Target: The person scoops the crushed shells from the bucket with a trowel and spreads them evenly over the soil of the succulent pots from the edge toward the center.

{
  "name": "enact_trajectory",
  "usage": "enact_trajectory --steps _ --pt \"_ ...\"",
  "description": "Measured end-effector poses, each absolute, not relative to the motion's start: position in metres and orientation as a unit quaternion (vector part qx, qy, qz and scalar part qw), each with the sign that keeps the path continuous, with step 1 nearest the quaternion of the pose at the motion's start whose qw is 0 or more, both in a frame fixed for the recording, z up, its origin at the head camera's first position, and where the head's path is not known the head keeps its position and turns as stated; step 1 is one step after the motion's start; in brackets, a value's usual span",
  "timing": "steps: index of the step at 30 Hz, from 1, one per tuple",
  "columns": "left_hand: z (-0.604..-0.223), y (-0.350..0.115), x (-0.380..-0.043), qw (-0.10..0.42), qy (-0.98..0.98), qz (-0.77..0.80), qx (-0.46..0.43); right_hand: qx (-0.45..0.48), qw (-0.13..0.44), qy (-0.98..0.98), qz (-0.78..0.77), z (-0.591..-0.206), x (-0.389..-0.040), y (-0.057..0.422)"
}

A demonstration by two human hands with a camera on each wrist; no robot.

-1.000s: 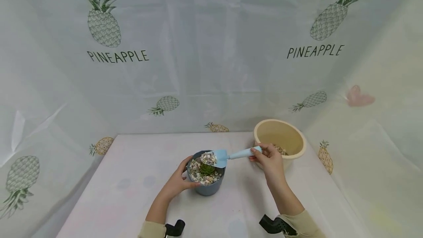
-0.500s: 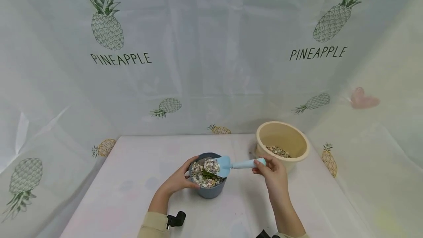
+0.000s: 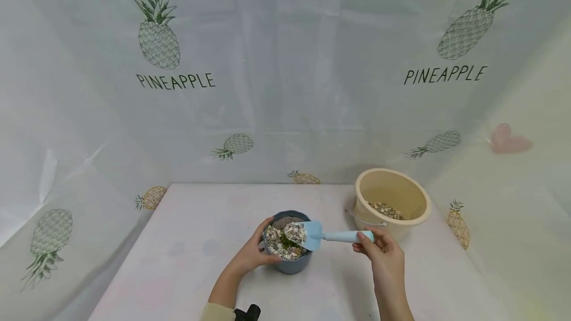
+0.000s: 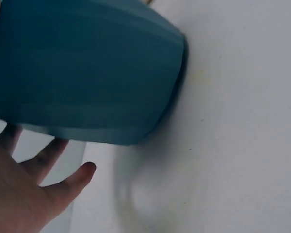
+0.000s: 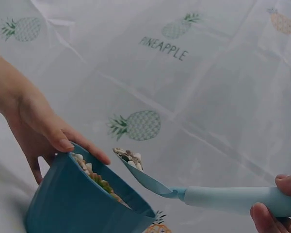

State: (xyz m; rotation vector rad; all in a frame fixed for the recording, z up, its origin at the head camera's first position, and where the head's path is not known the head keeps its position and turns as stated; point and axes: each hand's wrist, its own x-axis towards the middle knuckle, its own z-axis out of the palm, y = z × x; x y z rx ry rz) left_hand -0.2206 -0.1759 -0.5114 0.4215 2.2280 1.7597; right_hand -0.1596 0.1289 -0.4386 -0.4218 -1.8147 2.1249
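In the head view, a blue-grey flowerpot (image 3: pixel 292 267) stands on the table. It holds small mixed pebbles (image 3: pixel 277 247) round a green succulent (image 3: pixel 289 242), partly hidden by the trowel. My left hand (image 3: pixel 251 257) grips the pot's left side, thumb at the near rim and fingers round the far side. From the right, my right hand (image 3: pixel 386 256) pinches the end of the handle of a light blue trowel (image 3: pixel 343 236). Its blade bears a heap of pebbles (image 3: pixel 294 233). In the right wrist view the blade (image 5: pixel 155 185) slants up above the pot's rim (image 5: pixel 148 212).
A cream bucket (image 3: pixel 426 210) with pebbles (image 3: pixel 385 209) at its bottom stands at the back right, just beyond my right hand. Its thin handle hangs at the front. A pineapple-printed sheet (image 3: pixel 285 88) rises behind the pale table (image 3: pixel 214 222).
The trowel has come nearer to me over the pot, covering more of the succulent in view. Its pebble heap stays on the blade. The left hand keeps its grip; the head view has shifted.
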Motion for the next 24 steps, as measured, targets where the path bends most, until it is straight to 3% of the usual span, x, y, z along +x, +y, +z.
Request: enact_trajectory --steps 18,24 --pt "-0.514 -0.140 -0.196 0.057 0.791 0.607 0.051 -0.161 0.164 -0.616 0.753 -0.444 -0.156 0.135" --pt "-0.511 -0.137 -0.184 0.056 0.786 0.614 0.039 -0.160 0.164 -0.614 0.756 -0.444 -0.154 0.135"
